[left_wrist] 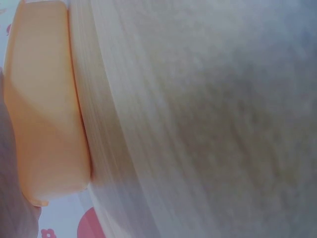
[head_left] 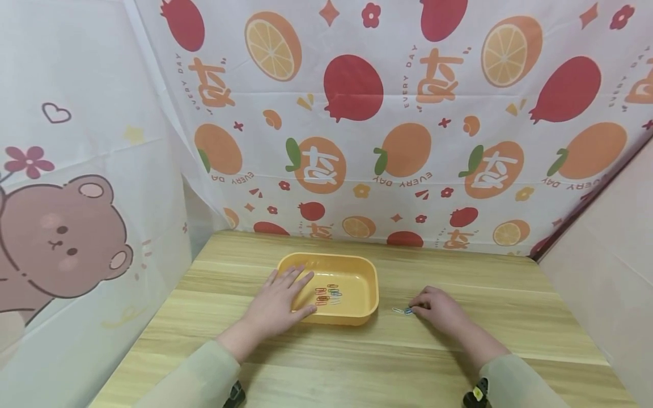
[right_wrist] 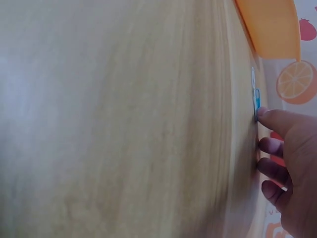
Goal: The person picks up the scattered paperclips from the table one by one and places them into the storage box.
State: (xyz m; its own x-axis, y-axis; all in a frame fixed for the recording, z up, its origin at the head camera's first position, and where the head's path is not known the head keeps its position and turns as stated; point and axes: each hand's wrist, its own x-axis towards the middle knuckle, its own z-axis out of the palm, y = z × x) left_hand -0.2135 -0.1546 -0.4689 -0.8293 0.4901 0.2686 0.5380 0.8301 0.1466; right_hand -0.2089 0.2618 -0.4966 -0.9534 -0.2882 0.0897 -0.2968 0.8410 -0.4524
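Observation:
A yellow plastic basin (head_left: pixel 364 283) stands on the table, with several paper clips (head_left: pixel 326 296) in red, green, blue and white on its floor. My left hand (head_left: pixel 275 300) lies over the basin's left rim, fingers spread and reaching inside. To the right of the basin, my right hand (head_left: pixel 441 309) has thumb and fingertips together at one end of a blue paper clip (right_wrist: pixel 257 96), low at the tabletop. Beside it, on the basin side, lies a pale paper clip (head_left: pixel 397 310). In the right wrist view the index finger is mostly hidden behind the thumb.
The wood-grain table (head_left: pixel 326 362) meets a fruit-print cloth (head_left: pixel 352 141) at its back edge. A cloth with a bear print (head_left: pixel 66 238) hangs at the left, and a pale panel (head_left: pixel 602 255) bounds the right side.

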